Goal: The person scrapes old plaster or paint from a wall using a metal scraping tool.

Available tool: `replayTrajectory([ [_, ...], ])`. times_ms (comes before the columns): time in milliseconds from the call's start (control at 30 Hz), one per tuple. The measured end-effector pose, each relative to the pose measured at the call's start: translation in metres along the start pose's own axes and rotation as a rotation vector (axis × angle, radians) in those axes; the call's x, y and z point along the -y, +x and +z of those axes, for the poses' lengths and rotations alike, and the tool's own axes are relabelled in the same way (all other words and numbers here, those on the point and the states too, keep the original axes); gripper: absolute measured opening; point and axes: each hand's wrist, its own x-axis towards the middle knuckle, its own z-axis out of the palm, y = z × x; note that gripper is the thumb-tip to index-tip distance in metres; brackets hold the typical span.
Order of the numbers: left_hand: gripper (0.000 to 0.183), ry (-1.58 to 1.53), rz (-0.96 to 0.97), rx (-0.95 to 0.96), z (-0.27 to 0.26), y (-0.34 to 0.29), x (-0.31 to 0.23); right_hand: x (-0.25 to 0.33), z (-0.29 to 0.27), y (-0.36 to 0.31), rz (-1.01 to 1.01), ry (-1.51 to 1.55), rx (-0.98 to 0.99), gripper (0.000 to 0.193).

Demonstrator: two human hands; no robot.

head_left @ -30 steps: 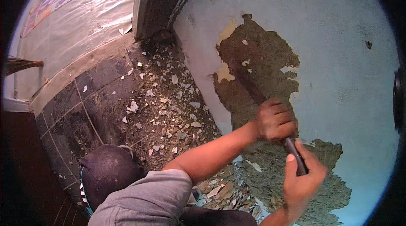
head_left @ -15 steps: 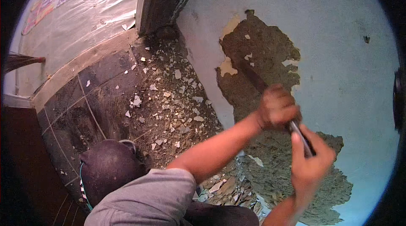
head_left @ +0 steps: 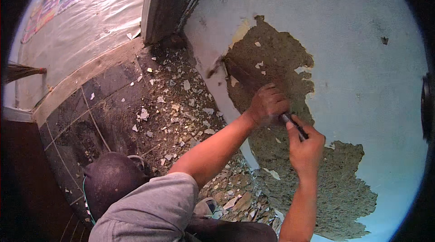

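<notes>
Across the bare patch [head_left: 284, 47]: the long dark tool [head_left: 294, 126] crosses its upper part, on the pale wall [head_left: 358, 79].
Tool's long axis: slanting, handle to the lower right, far end pointing to the upper left.
Change: compared with half a second ago, the far end has pushed on to the patch's left edge; this seems to bring it against remaining paint. Whether the cream scrap [head_left: 234, 81] there came loose, I cannot tell.
Left hand [head_left: 269, 105]: clenched around the tool's middle.
Right hand [head_left: 309, 147]: grasping the handle's end.
Floor [head_left: 118, 106]: littered with chips [head_left: 186, 85].
</notes>
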Motion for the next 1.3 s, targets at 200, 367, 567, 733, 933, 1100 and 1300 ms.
replayTrajectory([
  [200,0.023,-0.066,0.055,-0.316,0.011,0.018,-0.027,0.033,-0.024,-0.024,-0.152,-0.042,-0.139,0.024],
  [367,0.027,-0.028,-0.045,-0.202,-0.004,0.004,0.017,0.038,0.005,0.015,-0.146,-0.033,-0.054,0.023],
  [567,0.03,-0.046,-0.045,-0.267,-0.004,0.032,-0.023,0.062,-0.034,-0.008,-0.103,-0.068,-0.044,0.022],
  [733,0.025,-0.035,-0.053,-0.232,0.003,-0.006,0.017,0.031,0.008,0.018,-0.128,-0.076,-0.054,0.023],
  [933,0.024,-0.057,-0.114,-0.113,-0.005,-0.006,0.009,0.039,-0.001,0.011,-0.102,-0.011,0.034,0.026],
  [1100,0.026,-0.08,-0.019,-0.295,0.018,0.017,-0.026,0.056,-0.04,-0.005,-0.008,-0.02,-0.056,0.025],
  [1300,0.023,0.005,-0.187,-0.164,0.011,-0.009,-0.002,0.031,-0.007,0.026,-0.094,-0.074,0.068,0.023],
])
